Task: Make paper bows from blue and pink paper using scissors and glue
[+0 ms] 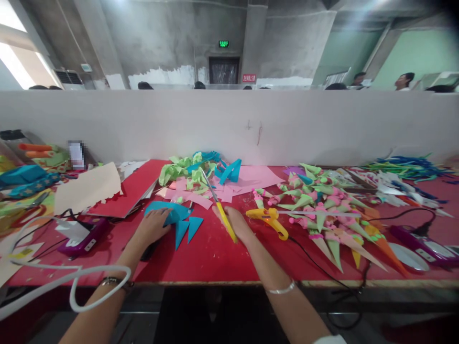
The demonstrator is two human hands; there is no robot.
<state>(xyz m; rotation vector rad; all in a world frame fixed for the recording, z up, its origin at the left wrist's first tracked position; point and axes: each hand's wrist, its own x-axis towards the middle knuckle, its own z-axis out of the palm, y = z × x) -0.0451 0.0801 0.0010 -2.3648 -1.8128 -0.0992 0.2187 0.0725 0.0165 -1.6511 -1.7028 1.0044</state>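
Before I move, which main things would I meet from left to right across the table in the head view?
Purple power strip, left hand, small blue triangle, yellow-handled tool, yellow glue gun, second purple power strip.

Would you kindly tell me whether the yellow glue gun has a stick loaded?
Loaded, it appears: a long translucent stick extends from the rear of the glue gun.

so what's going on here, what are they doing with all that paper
A person's left hand rests on blue paper, with two blue triangles lying just beside it. The right hand holds what look like yellow-handled scissors, away from the blue paper. A glue gun lies on the red table to the right, next to a pile of paper cones.
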